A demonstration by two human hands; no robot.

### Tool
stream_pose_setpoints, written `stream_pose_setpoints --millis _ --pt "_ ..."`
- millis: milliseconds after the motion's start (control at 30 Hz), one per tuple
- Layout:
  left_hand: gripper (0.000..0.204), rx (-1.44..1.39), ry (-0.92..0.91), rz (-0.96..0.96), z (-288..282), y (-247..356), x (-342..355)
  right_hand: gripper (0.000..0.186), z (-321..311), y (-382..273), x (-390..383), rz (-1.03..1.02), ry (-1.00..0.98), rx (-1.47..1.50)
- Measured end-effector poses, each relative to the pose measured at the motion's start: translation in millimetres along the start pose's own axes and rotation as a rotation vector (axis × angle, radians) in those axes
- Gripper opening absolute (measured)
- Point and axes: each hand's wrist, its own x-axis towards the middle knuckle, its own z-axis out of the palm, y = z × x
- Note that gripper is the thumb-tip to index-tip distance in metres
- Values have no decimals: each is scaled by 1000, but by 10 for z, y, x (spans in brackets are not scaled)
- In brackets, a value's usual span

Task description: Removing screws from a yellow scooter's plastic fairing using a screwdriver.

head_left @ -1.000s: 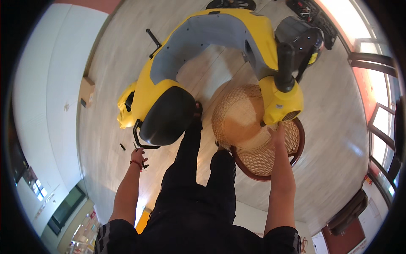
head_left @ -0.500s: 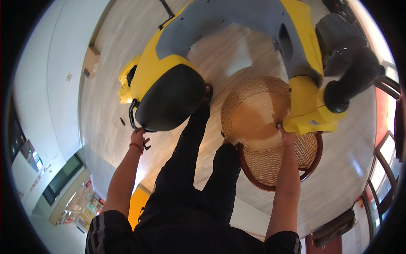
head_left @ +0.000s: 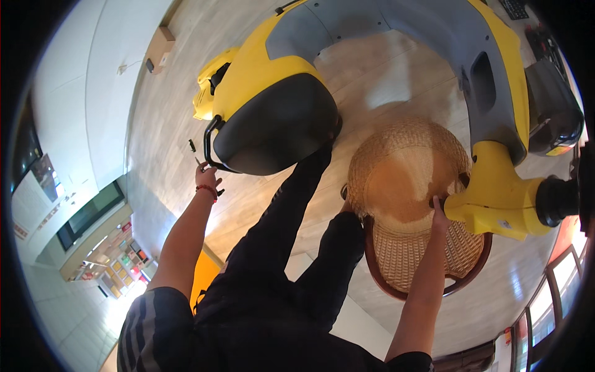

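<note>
A large yellow, grey and black machine (head_left: pixel 496 118) curves around in front of me. On its left part is a padded black section (head_left: pixel 279 130) with a black bar handle (head_left: pixel 209 142) at its side. My left hand (head_left: pixel 209 178) is at the lower end of this bar, its fingers apart; whether it touches the bar is unclear. My right hand (head_left: pixel 439 217) closes on a small black knob (head_left: pixel 436 203) at the end of a yellow arm (head_left: pixel 489 198). Beneath this hand stands a round woven wicker chair (head_left: pixel 427 257) with a dark wooden rim.
A small dark piece (head_left: pixel 192 146) lies on the wood-look floor (head_left: pixel 164 118) beyond my left hand. White cabinets (head_left: pixel 105 93) line the left, with a cardboard box (head_left: pixel 161 49) beside them. Wood-framed glass panels (head_left: pixel 545 310) are at the lower right. My legs (head_left: pixel 285 217) stand between the black section and the chair.
The machine and chair have shifted rightward in the picture. The yellow arm's outer end now points further right. My right hand stays on its knob; my left fingers look more spread beside the bar.
</note>
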Motion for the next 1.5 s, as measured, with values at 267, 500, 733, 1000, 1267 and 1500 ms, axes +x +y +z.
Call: stream_pose_setpoints --millis 267,500,733,1000,1267,1500 --pt "34 -58 -203 -50 86 -48 372 28 -36 35 -17 24 41 -30" --pt "28 70 -108 -85 178 -94 575 23 -118 27 11 -4 -13 -169" --pt "24 245 -141 -90 47 22 669 32 -65 -86 -77 115 5 29" --pt "23 214 -110 -94 -103 371 737 33 -97 -650 -497 80 36 12" --pt "23 297 -135 88 -498 1281 1357 34 -366 -2589 -958 -141 173 -489" --pt "31 520 -71 235 -641 2433 1472 27 -406 -4369 -1143 -228 340 -714"
